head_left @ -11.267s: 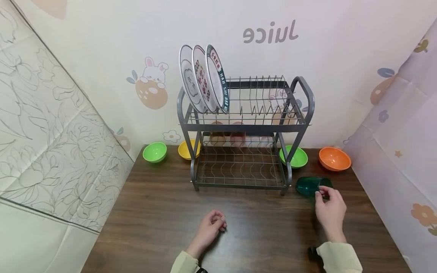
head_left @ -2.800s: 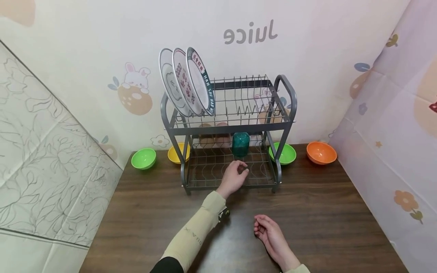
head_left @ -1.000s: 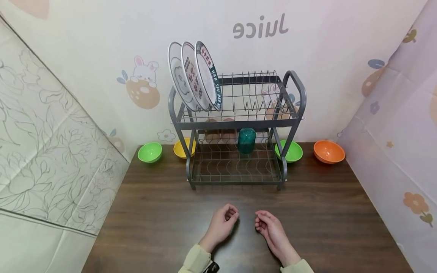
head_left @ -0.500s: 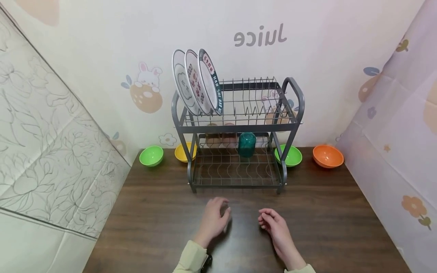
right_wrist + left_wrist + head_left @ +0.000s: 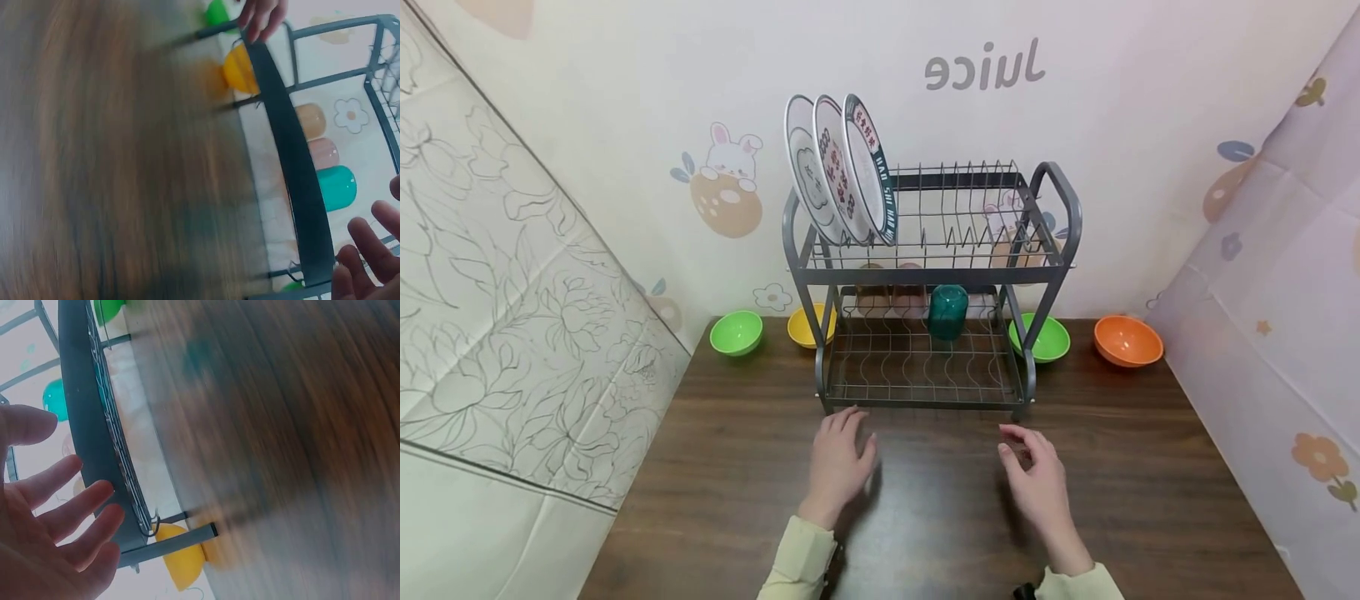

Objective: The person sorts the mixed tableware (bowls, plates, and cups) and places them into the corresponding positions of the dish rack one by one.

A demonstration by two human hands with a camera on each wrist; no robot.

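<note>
A two-tier dark metal dish rack [image 5: 925,277] stands at the back of the table. On its lower tier sit a teal cup [image 5: 947,312], a pink cup [image 5: 910,290] and a brownish cup [image 5: 872,287], bottoms up, in a row. Three plates [image 5: 868,171] lean upright at the left of the upper tier. My left hand [image 5: 838,467] hovers just before the rack's front left foot, fingers spread and holding nothing. Near the front right foot, my right hand [image 5: 1039,479] is likewise unfilled, thumb apart from its loosely bent fingers. In the left wrist view the left fingers [image 5: 75,512] appear close to the rack's frame.
Left of the rack lie a green bowl [image 5: 737,333] and a yellow bowl [image 5: 811,326], the latter partly behind a rack leg. Another green bowl [image 5: 1048,337] and an orange bowl [image 5: 1127,341] are on the right. Patterned cloth walls [image 5: 1285,275] enclose the wooden table [image 5: 940,517].
The teal cup, on its side at the table's right 11.3 s ago, is now on the rack's lower tier. Over the last half second my hands have spread apart and moved nearer the rack.
</note>
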